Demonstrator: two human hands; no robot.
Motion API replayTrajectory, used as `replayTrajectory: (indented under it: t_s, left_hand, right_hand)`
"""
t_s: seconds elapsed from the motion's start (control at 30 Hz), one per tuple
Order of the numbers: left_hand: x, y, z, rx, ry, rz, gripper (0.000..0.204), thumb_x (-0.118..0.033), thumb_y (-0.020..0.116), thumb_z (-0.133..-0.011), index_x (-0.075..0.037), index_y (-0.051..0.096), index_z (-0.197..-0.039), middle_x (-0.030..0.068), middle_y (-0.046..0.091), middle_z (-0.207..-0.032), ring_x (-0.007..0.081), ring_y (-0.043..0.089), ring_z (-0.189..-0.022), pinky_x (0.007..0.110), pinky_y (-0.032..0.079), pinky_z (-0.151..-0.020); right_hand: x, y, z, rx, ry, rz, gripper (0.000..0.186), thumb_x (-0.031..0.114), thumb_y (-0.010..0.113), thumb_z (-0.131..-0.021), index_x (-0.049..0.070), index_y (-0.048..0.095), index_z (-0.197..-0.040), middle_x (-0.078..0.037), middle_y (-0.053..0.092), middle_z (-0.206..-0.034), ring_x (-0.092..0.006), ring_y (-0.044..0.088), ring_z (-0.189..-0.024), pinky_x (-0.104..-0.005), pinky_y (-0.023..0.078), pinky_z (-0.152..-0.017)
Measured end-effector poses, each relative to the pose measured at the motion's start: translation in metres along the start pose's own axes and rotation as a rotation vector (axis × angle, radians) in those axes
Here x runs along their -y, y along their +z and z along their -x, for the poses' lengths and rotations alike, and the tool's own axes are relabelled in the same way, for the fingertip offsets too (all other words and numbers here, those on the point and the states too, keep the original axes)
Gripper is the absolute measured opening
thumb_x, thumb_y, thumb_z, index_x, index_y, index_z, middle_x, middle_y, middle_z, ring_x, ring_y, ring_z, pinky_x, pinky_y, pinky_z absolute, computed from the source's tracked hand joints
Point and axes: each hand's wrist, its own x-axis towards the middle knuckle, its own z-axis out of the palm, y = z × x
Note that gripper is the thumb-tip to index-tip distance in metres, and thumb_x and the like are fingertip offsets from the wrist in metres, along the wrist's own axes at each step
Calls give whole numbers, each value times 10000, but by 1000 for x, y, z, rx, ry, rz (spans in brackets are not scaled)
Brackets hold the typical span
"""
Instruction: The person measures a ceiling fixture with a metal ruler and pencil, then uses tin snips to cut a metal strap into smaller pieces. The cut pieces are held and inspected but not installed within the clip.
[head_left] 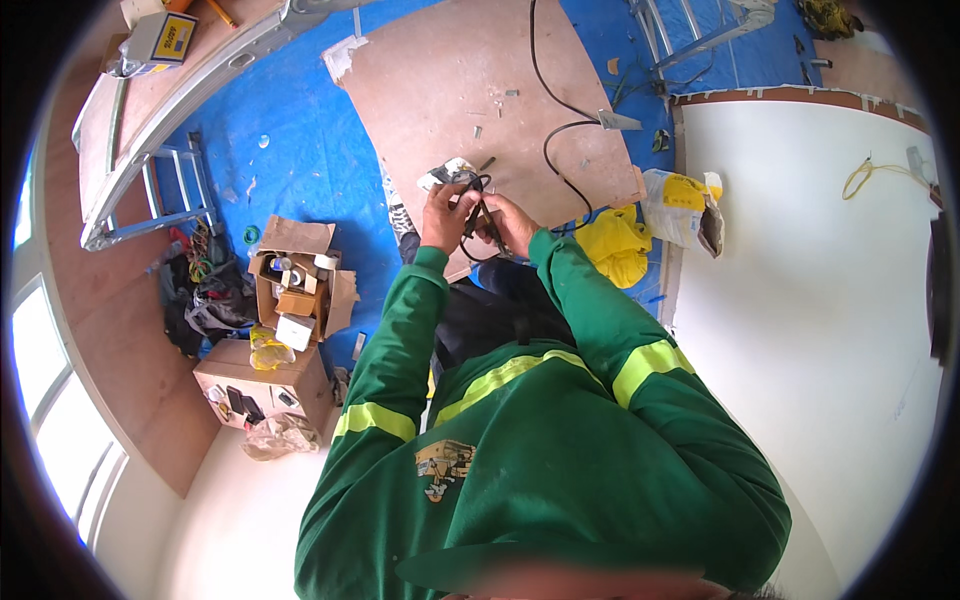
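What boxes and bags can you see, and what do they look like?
Open cardboard box: left on the blue tarp, brown, full of small items.
Closed cardboard box: just below it, brown.
Yellow box: top left, on a board, blue label.
Bag: right of the hands, white and yellow, open.

From my remote feed: a blue tarp [300,160] covers the floor [820,300] — on it lie a plywood sheet [460,90], open cardboard boxes [295,290], a metal ladder [165,190] and a yellow cloth [615,245].
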Motion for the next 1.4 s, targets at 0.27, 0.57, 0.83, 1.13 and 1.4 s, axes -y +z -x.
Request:
replayTrajectory:
  t_s: [0.27,0.57,0.83,1.13,1.4]
  left_hand:
    - [5,-26,-18,65,243,-305,420,-273,780,-1002,-73,682,-1357,162,671,-1197,304,716,-889,417,580,-763]
    - [-26,-1,-17,150,390,-726,610,-153,688,-1004,-170,497,-1584,121,566,-1497,377,725,-1133,491,627,-864]
    - [-21,23,-48,96,306,-851,314,-181,621,-1023,-173,612,-1337,126,635,-1228,415,749,-969,537,623,-789]
    - [-27,24,-52,56,254,-828,197,-201,624,-1022,-88,619,-1184,162,641,-1194,450,741,-905,571,601,-779]
    - [-34,3,-26,270,-313,45,291,-299,651,-1071,-37,673,-1195,113,715,-1082,228,695,-846,400,561,-710]
  right_hand:
    - [10,2,2,-83,-18,62,336,376,730,-1022,48,776,-1077,-26,708,-883,-134,626,-830,-319,462,-784]
    - [28,-9,21,-92,-114,96,439,348,720,-1043,81,653,-1384,10,689,-1041,-118,642,-922,-340,485,-752]
    - [40,12,49,-213,-387,146,864,302,797,-992,76,343,-1692,-52,598,-1390,-143,571,-1151,-330,476,-972]
    - [38,20,62,-194,-607,1115,659,40,755,-884,80,540,-1506,-188,575,-1470,-375,553,-1381,-439,496,-1123]
    - [37,29,71,-603,-875,1452,496,309,877,-894,18,695,-1252,-172,625,-1151,-385,654,-1065,-469,542,-958]
